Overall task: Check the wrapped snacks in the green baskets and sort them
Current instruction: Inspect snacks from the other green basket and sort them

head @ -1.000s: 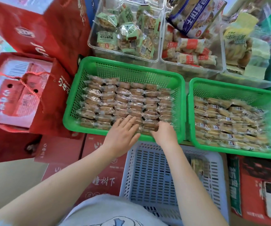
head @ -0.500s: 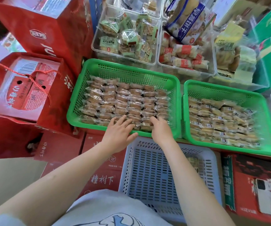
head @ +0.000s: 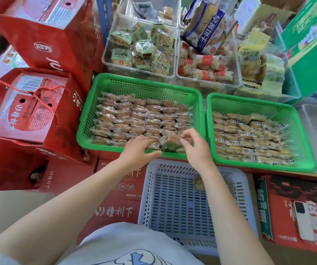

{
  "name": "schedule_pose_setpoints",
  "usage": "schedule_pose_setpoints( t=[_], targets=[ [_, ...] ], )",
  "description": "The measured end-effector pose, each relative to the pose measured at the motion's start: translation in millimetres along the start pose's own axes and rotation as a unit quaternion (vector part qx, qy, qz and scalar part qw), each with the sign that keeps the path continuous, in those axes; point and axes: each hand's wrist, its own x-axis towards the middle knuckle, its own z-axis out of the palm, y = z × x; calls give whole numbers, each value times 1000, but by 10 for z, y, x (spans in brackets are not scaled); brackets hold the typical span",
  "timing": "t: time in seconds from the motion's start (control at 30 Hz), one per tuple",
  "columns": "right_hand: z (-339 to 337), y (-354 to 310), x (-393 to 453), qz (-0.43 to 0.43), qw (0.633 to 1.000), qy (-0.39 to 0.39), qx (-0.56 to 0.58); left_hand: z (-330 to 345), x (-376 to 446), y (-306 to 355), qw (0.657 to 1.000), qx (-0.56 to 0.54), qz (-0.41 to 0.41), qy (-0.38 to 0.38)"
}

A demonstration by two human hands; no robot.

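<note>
Shiny, crinkly clear plastic wraps the snack (head: 170,144) in my right grip (head: 195,148). The green basket (head: 144,79) under it is plastic full of holes.

Wrapped snack (head: 170,143) between left hand (head: 136,150) and right hand (head: 196,150), over left green basket (head: 144,83)

Red gift boxes (head: 29,111) are stacked at the left. Clear bins (head: 134,70) of packets are set behind, and a phone (head: 303,220) is laid on a red carton (head: 282,232).

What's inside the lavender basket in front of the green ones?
A wrapped snack near the far right, partly under the right arm; visible slotted floor otherwise bare. The shirt covers the near edge.
</note>
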Motion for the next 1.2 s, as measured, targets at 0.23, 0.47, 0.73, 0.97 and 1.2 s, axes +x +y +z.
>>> schedule_pose_setpoints(
  t=[0.23,0.47,0.73,0.97,1.2],
  targets=[
    [67,-245,-431,39,978,38,202,-202,-479,498,915,-402,-1,35],
    [101,-291,-667,165,877,-6,452,-185,-779,467,824,-560,-48,-72],
    [95,-302,-819,161,864,-13,477,-271,-969,529,806,-576,-56,-124],
    [53,-248,-842,132,916,-39,378,-278,-947,523,849,-520,-81,-37],
    [75,-169,-863,158,893,-52,418,-248,-1014,398,712,-697,-84,-15]
  ],
)
